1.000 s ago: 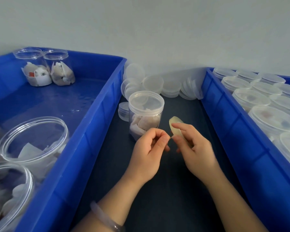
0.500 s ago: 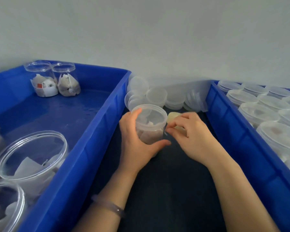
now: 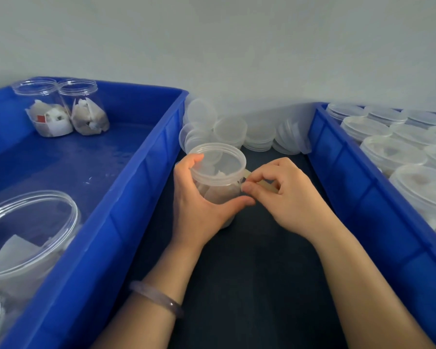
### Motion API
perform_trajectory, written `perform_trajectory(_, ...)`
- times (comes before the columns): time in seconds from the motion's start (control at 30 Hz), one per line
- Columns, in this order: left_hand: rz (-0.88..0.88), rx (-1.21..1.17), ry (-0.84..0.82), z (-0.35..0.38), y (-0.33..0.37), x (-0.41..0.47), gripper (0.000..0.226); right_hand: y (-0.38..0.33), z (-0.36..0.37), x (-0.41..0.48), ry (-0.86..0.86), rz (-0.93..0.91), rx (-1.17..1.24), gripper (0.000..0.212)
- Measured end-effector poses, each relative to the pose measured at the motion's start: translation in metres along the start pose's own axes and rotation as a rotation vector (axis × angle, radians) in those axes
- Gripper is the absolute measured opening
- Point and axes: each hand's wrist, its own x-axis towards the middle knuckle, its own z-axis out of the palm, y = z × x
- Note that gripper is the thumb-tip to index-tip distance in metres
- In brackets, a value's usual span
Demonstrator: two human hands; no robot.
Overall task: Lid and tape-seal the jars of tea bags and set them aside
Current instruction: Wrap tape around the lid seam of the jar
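A clear jar of tea bags (image 3: pixel 218 172) with a translucent lid on it stands on the dark tabletop (image 3: pixel 249 273) between two blue bins. My left hand (image 3: pixel 199 205) grips the jar's body, thumb in front and fingers behind. My right hand (image 3: pixel 285 195) pinches a small yellowish roll of tape (image 3: pixel 268 185) against the jar's right side, just below the lid. A short strip of tape runs from the roll to the lid's edge.
The left blue bin (image 3: pixel 136 197) holds open jars of tea bags (image 3: pixel 61 112) at its far end and more at its near corner (image 3: pixel 23 235). The right blue bin (image 3: pixel 363 197) is packed with lidded jars (image 3: pixel 393 152). Loose lids (image 3: pixel 229 129) are stacked against the wall behind.
My left hand went from the tape to gripping the jar. My right hand brought the tape roll to the jar's right side and pressed it there. The camera tilted slightly.
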Motion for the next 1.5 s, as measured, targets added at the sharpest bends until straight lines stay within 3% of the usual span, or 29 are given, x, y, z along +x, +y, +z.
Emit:
perform_trajectory(0.2, 0.008, 0.046, 0.001, 0.001, -0.004, 0.001, 0.092, -0.003, 0.0, 0.0, 0.051, -0.007, 0.075, 0.023)
perform_trajectory(0.73, -0.001, 0.011, -0.021, -0.004, 0.001, 0.004, 0.088, 0.0, 0.009, 0.001, 0.151, -0.017, -0.064, 0.012)
perform_trajectory(0.97, 0.009, -0.023, -0.109, -0.004, 0.006, 0.007, 0.076, -0.005, -0.014, -0.005, 0.141, 0.083, -0.1, 0.058)
perform_trajectory(1.17, 0.027, -0.028, -0.21, -0.008, 0.006, 0.011, 0.074, -0.009, -0.024, -0.008, -0.035, 0.065, -0.12, 0.035)
perform_trajectory(1.33, 0.018, -0.023, -0.189, -0.016, 0.013, 0.005, 0.064, -0.016, -0.043, -0.013, -0.239, 0.1, -0.041, 0.021)
perform_trajectory(1.5, -0.028, -0.093, -0.112, -0.03, 0.021, -0.007, 0.056, -0.029, -0.039, -0.02, -0.398, 0.228, -0.159, 0.052)
